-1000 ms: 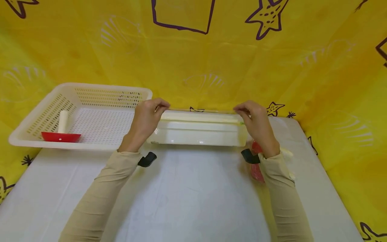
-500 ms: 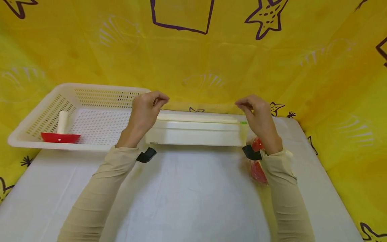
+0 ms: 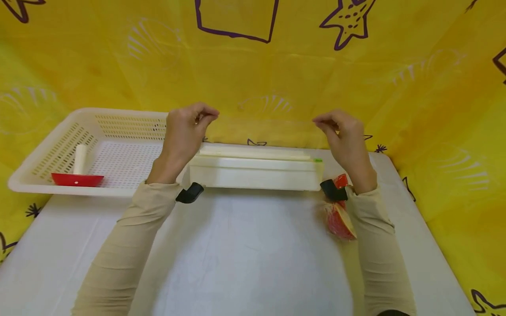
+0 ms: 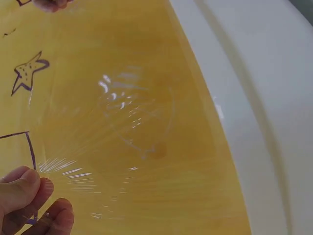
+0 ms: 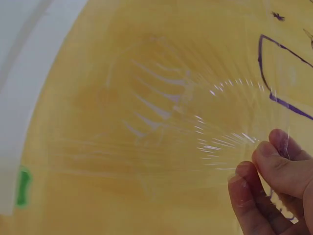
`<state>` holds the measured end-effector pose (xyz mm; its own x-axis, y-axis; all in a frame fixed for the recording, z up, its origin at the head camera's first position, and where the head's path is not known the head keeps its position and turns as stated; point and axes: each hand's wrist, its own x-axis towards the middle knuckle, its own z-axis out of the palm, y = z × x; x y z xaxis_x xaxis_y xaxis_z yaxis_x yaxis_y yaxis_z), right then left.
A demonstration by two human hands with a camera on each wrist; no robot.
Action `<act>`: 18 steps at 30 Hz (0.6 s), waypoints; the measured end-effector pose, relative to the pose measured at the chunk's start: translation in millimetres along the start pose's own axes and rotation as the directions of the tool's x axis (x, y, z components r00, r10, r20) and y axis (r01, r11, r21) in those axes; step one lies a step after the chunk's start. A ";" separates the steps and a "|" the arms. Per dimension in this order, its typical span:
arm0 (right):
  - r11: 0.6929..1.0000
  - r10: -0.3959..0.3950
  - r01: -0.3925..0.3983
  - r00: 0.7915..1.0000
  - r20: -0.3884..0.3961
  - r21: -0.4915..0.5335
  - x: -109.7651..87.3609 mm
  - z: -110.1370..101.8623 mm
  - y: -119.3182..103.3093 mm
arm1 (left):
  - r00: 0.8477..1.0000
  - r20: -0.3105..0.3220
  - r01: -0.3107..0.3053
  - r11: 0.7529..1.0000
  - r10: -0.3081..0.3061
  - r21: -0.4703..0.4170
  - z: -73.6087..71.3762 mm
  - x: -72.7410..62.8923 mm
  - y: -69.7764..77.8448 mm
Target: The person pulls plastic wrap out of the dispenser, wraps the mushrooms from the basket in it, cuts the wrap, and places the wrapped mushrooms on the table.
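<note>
Both hands pinch a sheet of clear cling film [image 5: 230, 147] by its upper corners and hold it stretched between them. My left hand [image 3: 182, 137] grips the left corner; in its wrist view, creases fan out from the fingertips [image 4: 30, 180]. The right corner is pinched between thumb and fingers of my right hand [image 3: 348, 141]. Below the hands lies a long white cling film dispenser [image 3: 257, 175] with a small green piece at its right end. Nearly invisible in the head view, the film rises above the dispenser.
A white perforated basket [image 3: 122, 192] stands at the left, holding a red object with a white handle [image 3: 78, 177]. By the right forearm lies a cut apple piece [image 3: 339, 221] in film, with another red item [image 3: 341, 181] behind it. A patterned yellow cloth [image 3: 253, 66] hangs behind.
Both hands have risen from just above the dispenser and moved slightly apart, drawing the film up with them. The apple piece shows more as the right arm shifts.
</note>
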<state>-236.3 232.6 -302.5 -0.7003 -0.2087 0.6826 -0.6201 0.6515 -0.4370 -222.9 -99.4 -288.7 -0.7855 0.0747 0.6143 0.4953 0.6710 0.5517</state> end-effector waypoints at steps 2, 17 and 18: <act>1.000 -0.015 0.015 1.000 -0.016 -0.002 2.7 -3.3 -2.5 | 1.000 -0.012 0.000 1.000 0.001 0.008 -2.6 1.8 3.7; 0.995 -0.090 0.086 0.991 -0.103 -0.045 19.2 -25.9 -26.7 | 0.982 -0.156 -0.111 0.994 0.109 -0.009 -19.7 8.5 22.5; 0.995 -0.091 0.086 0.990 -0.107 -0.046 20.5 -27.1 -28.7 | 0.978 -0.169 -0.126 0.992 0.123 -0.007 -20.2 9.2 22.9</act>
<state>-223.3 229.4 -260.1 -0.5993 -0.1878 0.7782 -0.6614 0.6637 -0.3492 -211.3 -98.2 -259.0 -0.6448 0.0308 0.7638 0.5927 0.6510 0.4742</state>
